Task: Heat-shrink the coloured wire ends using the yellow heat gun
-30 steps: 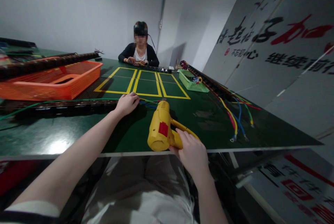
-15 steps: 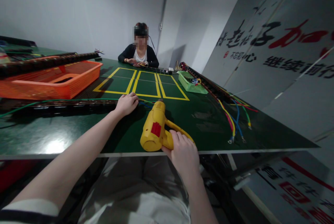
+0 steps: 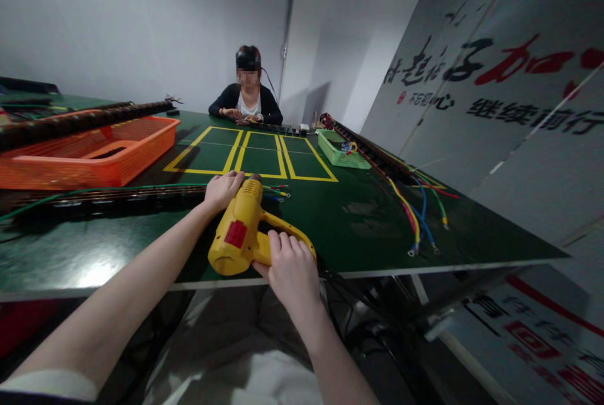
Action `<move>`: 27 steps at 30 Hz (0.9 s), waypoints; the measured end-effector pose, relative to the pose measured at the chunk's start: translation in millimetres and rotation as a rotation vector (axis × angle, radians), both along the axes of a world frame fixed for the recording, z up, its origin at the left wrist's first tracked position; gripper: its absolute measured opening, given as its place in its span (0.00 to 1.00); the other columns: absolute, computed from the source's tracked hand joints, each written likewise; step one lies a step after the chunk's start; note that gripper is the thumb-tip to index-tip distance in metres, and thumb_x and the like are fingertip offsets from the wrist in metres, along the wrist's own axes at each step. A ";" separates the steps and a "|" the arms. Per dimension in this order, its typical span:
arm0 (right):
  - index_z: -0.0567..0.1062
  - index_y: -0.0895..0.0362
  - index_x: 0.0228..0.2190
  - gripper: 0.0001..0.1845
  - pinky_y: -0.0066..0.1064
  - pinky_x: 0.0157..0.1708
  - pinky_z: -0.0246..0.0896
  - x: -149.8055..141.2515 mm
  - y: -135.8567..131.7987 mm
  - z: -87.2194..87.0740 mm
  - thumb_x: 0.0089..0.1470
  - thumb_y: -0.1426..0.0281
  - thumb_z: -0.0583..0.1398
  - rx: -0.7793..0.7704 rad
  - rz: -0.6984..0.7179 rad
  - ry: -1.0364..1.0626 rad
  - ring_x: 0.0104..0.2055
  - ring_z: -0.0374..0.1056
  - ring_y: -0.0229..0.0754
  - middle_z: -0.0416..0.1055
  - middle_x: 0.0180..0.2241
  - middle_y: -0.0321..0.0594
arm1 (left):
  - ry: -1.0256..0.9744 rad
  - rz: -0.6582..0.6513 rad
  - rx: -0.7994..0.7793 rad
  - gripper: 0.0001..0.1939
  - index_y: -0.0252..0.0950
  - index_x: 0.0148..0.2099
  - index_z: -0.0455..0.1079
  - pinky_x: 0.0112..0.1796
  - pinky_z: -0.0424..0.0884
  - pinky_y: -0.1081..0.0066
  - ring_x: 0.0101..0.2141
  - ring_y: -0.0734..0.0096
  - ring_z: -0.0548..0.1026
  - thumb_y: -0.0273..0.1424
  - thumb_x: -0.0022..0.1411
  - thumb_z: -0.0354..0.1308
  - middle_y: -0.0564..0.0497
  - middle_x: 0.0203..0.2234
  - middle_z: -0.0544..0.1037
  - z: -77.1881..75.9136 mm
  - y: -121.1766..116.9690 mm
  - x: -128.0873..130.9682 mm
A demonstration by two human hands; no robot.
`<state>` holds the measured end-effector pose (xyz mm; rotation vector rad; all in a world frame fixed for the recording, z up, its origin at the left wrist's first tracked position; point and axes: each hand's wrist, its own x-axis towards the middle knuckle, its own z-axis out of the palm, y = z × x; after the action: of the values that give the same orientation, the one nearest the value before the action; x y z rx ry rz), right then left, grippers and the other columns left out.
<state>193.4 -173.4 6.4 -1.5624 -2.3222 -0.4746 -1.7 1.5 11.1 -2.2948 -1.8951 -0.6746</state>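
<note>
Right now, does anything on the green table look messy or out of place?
A little. The loose coloured wires trail across the green table almost to its front edge, uncontained. The right hand holds the yellow heat gun, the left hand rests by its nozzle. Nothing looks spilled or broken.

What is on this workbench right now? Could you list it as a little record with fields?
Right hand: grips the handle of a yellow heat gun, nozzle pointing away.
Left hand: rests on a dark wiring strip, beside the nozzle.
Table: dark green, yellow taped rectangles.
Left side: orange basket.
Right side: green tray, coloured wires.
Far end: another person, seated.
</note>
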 end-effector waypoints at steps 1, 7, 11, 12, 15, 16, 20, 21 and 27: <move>0.66 0.61 0.48 0.27 0.36 0.36 0.59 -0.8 0.1 -0.2 0.52 0.57 0.61 0.003 0.004 -0.001 0.38 0.65 0.45 0.69 0.36 0.44 | -0.004 0.014 -0.011 0.27 0.41 0.44 0.72 0.41 0.64 0.67 0.43 0.64 0.73 0.39 0.68 0.31 0.48 0.44 0.76 0.1 1.5 -0.5; 0.65 0.61 0.49 0.26 0.36 0.36 0.59 3.1 0.6 -2.6 0.55 0.58 0.59 0.014 0.034 0.009 0.37 0.65 0.45 0.69 0.36 0.43 | -0.083 0.018 -0.064 0.28 0.41 0.45 0.74 0.42 0.64 0.66 0.45 0.62 0.73 0.42 0.67 0.33 0.49 0.48 0.75 1.4 7.0 -3.3; 0.66 0.60 0.49 0.26 0.36 0.37 0.59 10.9 -0.2 -3.1 0.55 0.57 0.59 0.007 0.051 0.032 0.38 0.66 0.44 0.70 0.36 0.42 | -0.107 0.022 -0.089 0.28 0.42 0.44 0.75 0.43 0.64 0.65 0.46 0.61 0.73 0.43 0.67 0.33 0.51 0.50 0.74 2.0 5.5 -4.2; 0.66 0.60 0.49 0.25 0.35 0.37 0.58 13.5 -0.6 -2.9 0.55 0.57 0.59 0.004 0.052 0.038 0.39 0.66 0.44 0.70 0.37 0.41 | -0.103 0.017 -0.090 0.28 0.42 0.43 0.75 0.43 0.64 0.65 0.46 0.61 0.72 0.43 0.67 0.33 0.51 0.50 0.74 1.8 4.9 -4.3; 0.67 0.58 0.48 0.24 0.35 0.39 0.58 22.6 -2.5 -2.1 0.55 0.57 0.59 -0.009 0.053 0.050 0.40 0.66 0.44 0.70 0.37 0.40 | -0.086 -0.007 -0.060 0.27 0.42 0.42 0.75 0.43 0.64 0.65 0.47 0.62 0.72 0.44 0.66 0.35 0.51 0.50 0.74 0.1 3.6 -4.3; 0.67 0.58 0.48 0.24 0.35 0.39 0.58 26.0 -3.2 -2.0 0.54 0.57 0.59 -0.015 0.053 0.052 0.40 0.66 0.44 0.70 0.37 0.40 | -0.079 -0.021 -0.041 0.25 0.42 0.42 0.75 0.43 0.63 0.66 0.47 0.63 0.72 0.44 0.66 0.36 0.52 0.49 0.74 -0.8 3.4 -4.3; 0.67 0.58 0.49 0.25 0.35 0.40 0.58 40.6 -6.5 -2.3 0.54 0.57 0.60 -0.045 0.028 0.057 0.41 0.67 0.44 0.71 0.38 0.40 | -0.027 -0.069 0.030 0.21 0.42 0.42 0.74 0.42 0.64 0.66 0.47 0.63 0.71 0.42 0.66 0.40 0.51 0.46 0.75 -4.9 2.8 -5.1; 0.67 0.58 0.50 0.26 0.35 0.40 0.58 44.2 -7.2 -2.3 0.54 0.57 0.59 -0.055 0.019 0.057 0.41 0.67 0.44 0.71 0.38 0.41 | -0.009 -0.076 0.042 0.21 0.41 0.43 0.73 0.42 0.64 0.66 0.47 0.63 0.71 0.42 0.66 0.40 0.50 0.46 0.75 -5.8 2.5 -5.4; 0.66 0.60 0.53 0.28 0.35 0.42 0.58 62.9 -7.7 0.6 0.55 0.57 0.59 -0.107 -0.026 0.053 0.43 0.67 0.45 0.72 0.42 0.43 | 0.037 -0.091 0.081 0.19 0.39 0.41 0.73 0.42 0.64 0.65 0.47 0.63 0.71 0.38 0.67 0.41 0.50 0.46 0.74 -7.8 0.1 -6.4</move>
<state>256.3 -181.1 7.1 -1.6343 -2.3243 -0.3159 -8.1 1.7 3.3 -2.3379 -1.7233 -0.7000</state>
